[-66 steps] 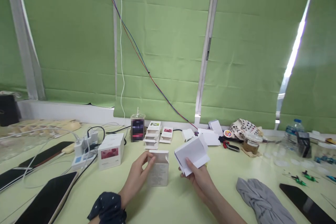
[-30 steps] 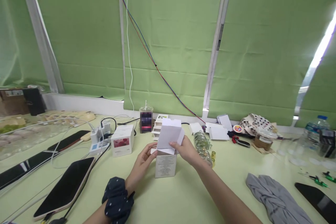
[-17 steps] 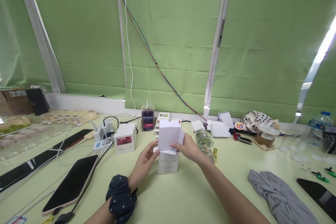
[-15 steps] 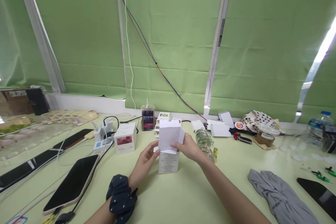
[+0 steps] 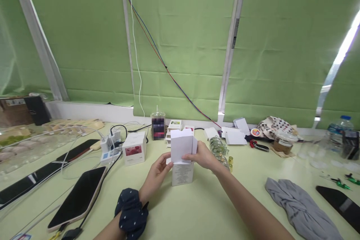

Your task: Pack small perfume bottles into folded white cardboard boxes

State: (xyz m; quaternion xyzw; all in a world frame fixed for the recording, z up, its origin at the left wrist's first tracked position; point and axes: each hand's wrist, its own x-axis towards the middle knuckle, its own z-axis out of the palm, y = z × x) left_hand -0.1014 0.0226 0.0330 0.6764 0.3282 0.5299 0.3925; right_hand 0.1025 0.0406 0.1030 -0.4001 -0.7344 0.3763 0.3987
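A small white carton (image 5: 182, 174) with grey print on its front stands upright on the pale green table. Above its top edge, a folded blank white card (image 5: 181, 146) stands upright, one panel angled back on the right. My right hand (image 5: 204, 156) is closed on the card's right side, thumb across its front. At the carton's upper left corner, my left hand (image 5: 158, 170) pinches a small white flap; its fingertips are partly hidden. Whether the card's lower end is inside the carton cannot be seen.
Left are a white box with a red picture (image 5: 134, 149), a charging phone (image 5: 78, 195) and cables. Clear coiled items (image 5: 218, 152), blank white cartons (image 5: 236, 137) and red-handled pliers (image 5: 259, 146) lie right of centre. A grey headband (image 5: 298, 208) lies front right.
The card's right panel has folded closer to its front panel. Its lower edge now meets the carton's top, covering the front flap seen earlier. Both hands keep their hold.
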